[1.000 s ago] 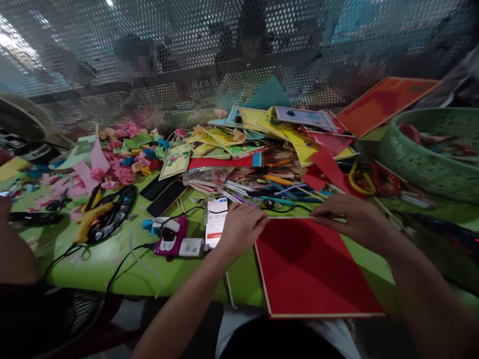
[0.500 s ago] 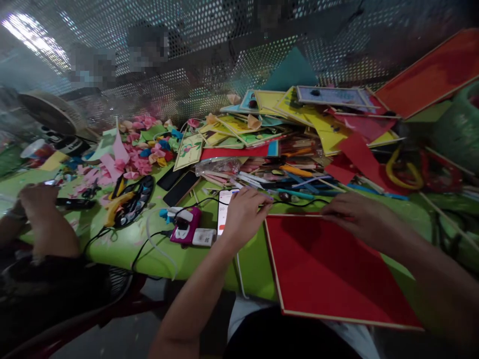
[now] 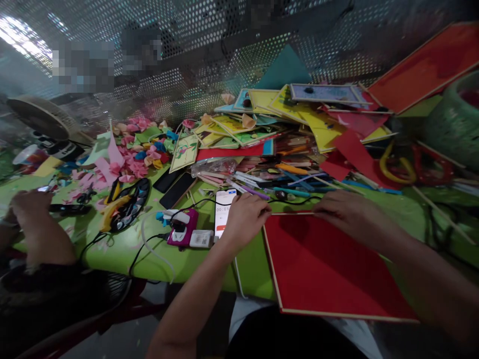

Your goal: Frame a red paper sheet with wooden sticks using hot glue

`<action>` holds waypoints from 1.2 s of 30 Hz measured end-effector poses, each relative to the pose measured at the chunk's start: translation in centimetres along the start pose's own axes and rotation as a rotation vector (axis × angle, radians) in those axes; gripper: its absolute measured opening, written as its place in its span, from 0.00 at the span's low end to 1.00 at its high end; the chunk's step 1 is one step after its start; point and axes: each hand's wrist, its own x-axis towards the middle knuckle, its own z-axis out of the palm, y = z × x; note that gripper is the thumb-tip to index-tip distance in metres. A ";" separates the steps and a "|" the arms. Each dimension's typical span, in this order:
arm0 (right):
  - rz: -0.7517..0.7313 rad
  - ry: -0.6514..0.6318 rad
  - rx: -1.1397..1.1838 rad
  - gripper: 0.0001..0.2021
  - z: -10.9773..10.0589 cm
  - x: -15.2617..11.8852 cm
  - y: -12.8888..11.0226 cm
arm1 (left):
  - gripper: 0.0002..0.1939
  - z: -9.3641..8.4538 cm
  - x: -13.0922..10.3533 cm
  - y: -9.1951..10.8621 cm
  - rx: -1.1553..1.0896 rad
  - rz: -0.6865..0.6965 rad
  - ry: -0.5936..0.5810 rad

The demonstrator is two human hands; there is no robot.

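Head view: barely changed, my left hand [image 3: 245,215] and right hand [image 3: 348,217] still curled at the far edge of the red board [image 3: 329,274] on the table [image 3: 254,267], grip unclear, so that edge seems unfinished.

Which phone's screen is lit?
The phone right beside the left hand, its white screen showing digits; the two dark phones farther left look blank.

The board [image 3: 329,264] is laid over the worktop's [image 3: 256,279] front edge, the phone [image 3: 224,210] placed to its left, cards [image 3: 325,124] heaped behind.
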 end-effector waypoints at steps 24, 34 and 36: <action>0.389 0.110 0.014 0.10 -5.2 -2.2 1.9 | 0.05 0.5 0.3 0.0 0.177 0.051 -0.031; 0.196 -0.033 0.038 0.07 -2.4 -1.6 1.5 | 0.04 0.8 0.3 0.5 0.211 0.077 -0.027; 0.187 -0.050 0.049 0.07 -1.6 -1.5 1.3 | 0.04 1.0 0.2 0.5 0.189 0.089 0.005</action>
